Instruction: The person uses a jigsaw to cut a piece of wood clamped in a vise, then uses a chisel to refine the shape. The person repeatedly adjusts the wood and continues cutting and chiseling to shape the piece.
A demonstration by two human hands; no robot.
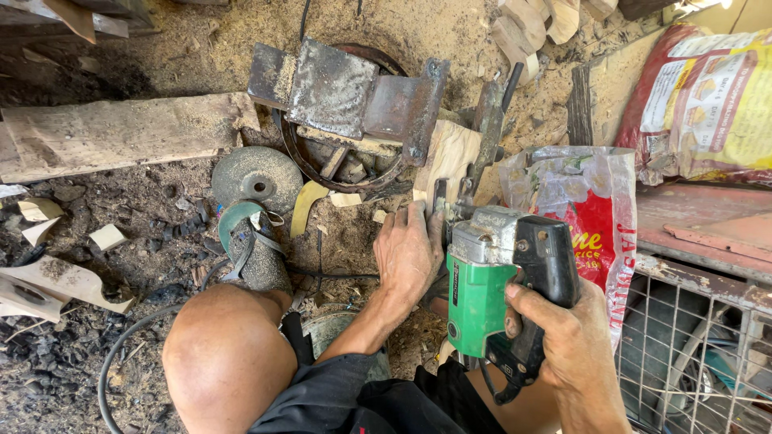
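- Beside the metal vise, left hand presses flat on the wood piece.
- Right hand grips the green jigsaw, hemmed by a plastic bag.

Bright, even daylight falls from above, glaring at the top right corner; shadows lie soft under the knee; all sharp, with edges slightly bowed by the lens
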